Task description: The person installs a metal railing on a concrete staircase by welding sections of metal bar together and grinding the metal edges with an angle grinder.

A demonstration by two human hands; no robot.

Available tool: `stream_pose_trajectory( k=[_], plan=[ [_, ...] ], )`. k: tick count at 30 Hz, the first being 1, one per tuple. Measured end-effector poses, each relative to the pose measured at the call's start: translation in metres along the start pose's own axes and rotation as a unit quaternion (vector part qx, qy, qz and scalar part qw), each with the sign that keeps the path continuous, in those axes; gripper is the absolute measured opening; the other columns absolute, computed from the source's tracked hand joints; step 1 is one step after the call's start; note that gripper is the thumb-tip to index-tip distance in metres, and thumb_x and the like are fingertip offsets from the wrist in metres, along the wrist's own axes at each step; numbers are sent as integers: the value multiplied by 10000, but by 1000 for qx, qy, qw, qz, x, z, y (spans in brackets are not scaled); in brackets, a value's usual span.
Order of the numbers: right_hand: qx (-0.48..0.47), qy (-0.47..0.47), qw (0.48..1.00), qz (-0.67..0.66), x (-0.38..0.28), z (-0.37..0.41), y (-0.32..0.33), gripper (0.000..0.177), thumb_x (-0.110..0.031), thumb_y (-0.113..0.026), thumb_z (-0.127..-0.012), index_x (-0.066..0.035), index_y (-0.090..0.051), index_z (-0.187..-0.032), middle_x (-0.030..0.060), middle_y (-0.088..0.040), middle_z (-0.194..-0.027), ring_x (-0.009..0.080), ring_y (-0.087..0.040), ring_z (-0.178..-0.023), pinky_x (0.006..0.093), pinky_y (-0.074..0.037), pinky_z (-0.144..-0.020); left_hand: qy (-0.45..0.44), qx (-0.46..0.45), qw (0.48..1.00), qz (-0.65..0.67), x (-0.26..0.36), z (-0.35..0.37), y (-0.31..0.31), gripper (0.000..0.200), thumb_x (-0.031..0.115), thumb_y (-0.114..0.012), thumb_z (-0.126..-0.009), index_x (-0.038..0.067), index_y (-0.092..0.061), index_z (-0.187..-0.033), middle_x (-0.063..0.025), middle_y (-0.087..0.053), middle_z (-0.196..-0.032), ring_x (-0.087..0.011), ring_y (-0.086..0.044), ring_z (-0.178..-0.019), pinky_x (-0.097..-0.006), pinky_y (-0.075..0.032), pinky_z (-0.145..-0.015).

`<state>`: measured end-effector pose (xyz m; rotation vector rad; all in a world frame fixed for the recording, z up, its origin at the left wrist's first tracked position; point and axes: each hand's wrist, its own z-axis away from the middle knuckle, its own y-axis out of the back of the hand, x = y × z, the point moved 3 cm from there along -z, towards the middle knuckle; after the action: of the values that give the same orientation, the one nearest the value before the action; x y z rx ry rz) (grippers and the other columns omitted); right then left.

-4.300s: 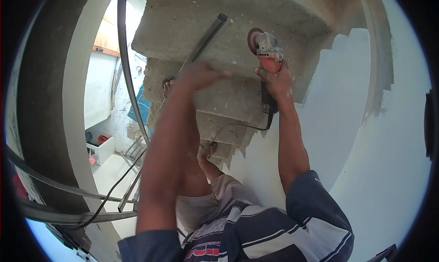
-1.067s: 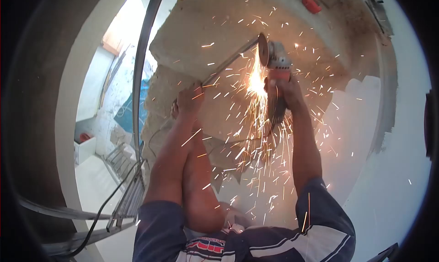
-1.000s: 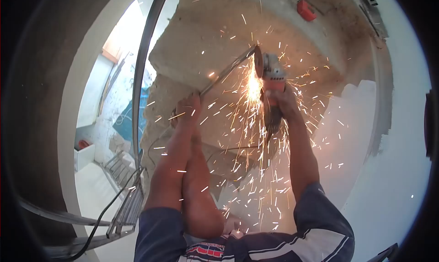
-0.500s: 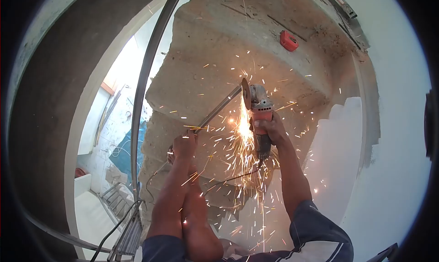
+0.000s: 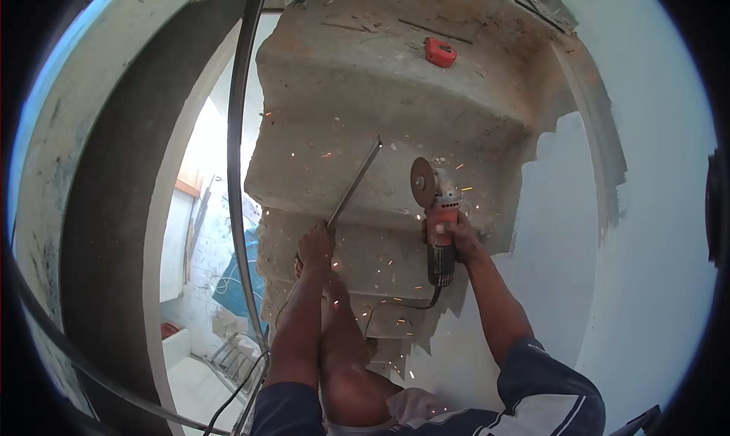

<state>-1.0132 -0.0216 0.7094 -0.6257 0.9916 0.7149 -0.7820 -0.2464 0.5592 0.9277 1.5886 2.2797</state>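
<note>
My right hand (image 5: 461,236) is wrapped round the red and black body of an angle grinder (image 5: 441,223). Its round cutting disc (image 5: 423,182) points up, apart from the metal. In my left hand (image 5: 315,246) is a thin grey metal bar (image 5: 356,179), slanting up and right over the concrete steps. The bar's far end stands left of the disc, with a gap between them. A few sparks are scattered in the air. From the grinder's base a black cord (image 5: 414,305) curves left toward my knee.
A red tape measure (image 5: 440,52) lies on an upper concrete step (image 5: 365,78), near a thin rod (image 5: 435,31). A long dark metal rail (image 5: 237,147) rises at the left, beside the drop to a lower floor. A partly painted white wall (image 5: 661,208) stands at the right.
The grinder has come away from the bar's end, down and to the right. The thick spark stream has died to a few stray sparks. My left hand still grips the bar.
</note>
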Motion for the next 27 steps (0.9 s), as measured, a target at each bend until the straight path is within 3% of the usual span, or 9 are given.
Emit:
stream_pose_trajectory(
  k=[3, 5, 13, 15, 21, 27],
  plan=[
    [-18, -14, 999, -45, -2, 11, 6, 550, -227, -776, -718, -5, -600, -1188, 93, -680, -959, 200, -695, -828, 359, -591, -761, 12, -19, 1000, 1, 3, 0, 4, 404, 443, -459, -1050, 80, -634, -1078, -202, -727, -962, -435, -715, -900, -535, -576, -772],
    [-8, -22, 1000, -17, 5, 14, 13, 484, -209, -793, -718, -11, -615, -1122, 64, -655, -941, 179, -672, -816, 351, -572, -722, 11, -6, 1000, 9, 1, 4, 3, 402, 442, -462, -1048, 81, -635, -1091, -208, -724, -959, -440, -710, -916, -544, -565, -792],
    [-4, -10, 1000, 11, -23, 3, 4, 464, -168, -829, -716, -24, -613, -1100, 67, -664, -904, 196, -690, -791, 358, -578, -725, 61, 30, 993, 98, 3, 5, -20, 330, 364, -528, -1025, 63, -627, -1118, -237, -707, -998, -462, -670, -966, -574, -506, -837],
    [-10, -3, 999, 36, -29, 1, 2, 460, -167, -832, -718, -27, -611, -1096, 65, -664, -899, 197, -691, -783, 361, -579, -727, 48, 77, 980, 177, 3, 5, -31, 301, 323, -573, -1000, 52, -623, -1119, -235, -701, -1019, -461, -658, -1005, -562, -503, -846],
    [-48, 6, 998, 48, -41, -26, -9, 460, -159, -831, -709, -26, -612, -1091, 55, -663, -896, 198, -690, -765, 365, -576, -723, 93, 74, 975, 187, 2, 4, -33, 359, 292, -645, -943, 60, -667, -1216, -220, -716, -1060, -451, -659, -1019, -530, -515, -878],
    [-78, -13, 990, 117, -51, -53, -14, 456, -132, -828, -702, -30, -622, -1096, 53, -668, -903, 191, -692, -779, 358, -568, -733, 81, 56, 976, 194, -2, 0, -29, 371, 286, -677, -892, 63, -703, -1187, -213, -731, -984, -436, -674, -985, -512, -528, -866]
  ],
)
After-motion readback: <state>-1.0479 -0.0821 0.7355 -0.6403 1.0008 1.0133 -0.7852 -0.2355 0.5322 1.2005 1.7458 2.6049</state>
